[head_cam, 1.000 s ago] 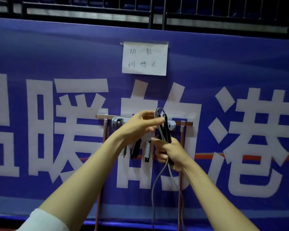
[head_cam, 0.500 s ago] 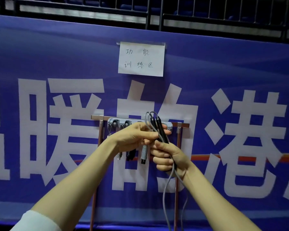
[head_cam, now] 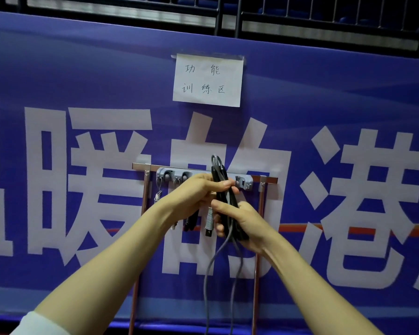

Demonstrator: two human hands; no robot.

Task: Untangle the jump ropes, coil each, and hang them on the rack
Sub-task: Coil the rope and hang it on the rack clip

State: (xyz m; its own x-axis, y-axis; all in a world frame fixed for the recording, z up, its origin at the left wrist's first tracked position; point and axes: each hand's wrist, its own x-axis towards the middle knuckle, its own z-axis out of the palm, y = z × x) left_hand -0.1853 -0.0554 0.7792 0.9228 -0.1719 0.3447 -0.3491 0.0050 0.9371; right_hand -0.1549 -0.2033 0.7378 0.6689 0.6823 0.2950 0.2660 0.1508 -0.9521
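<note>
While the left hand point(head_cam: 196, 192) pinches the black handles point(head_cam: 218, 174) just above the right hand point(head_cam: 247, 221) gripping them, it's hanging time; next probably needs that free-looking hook point(head_cam: 242, 182) right behind the fingers.

Wide blue fabric banner point(head_cam: 58, 68), large white characters across it, thin orange stripe point(head_cam: 373, 230) low on the right. White paper sheet point(head_cam: 207, 81), handwritten characters, taped near the banner's top edge. Black metal railing point(head_cam: 228, 18) above.
</note>
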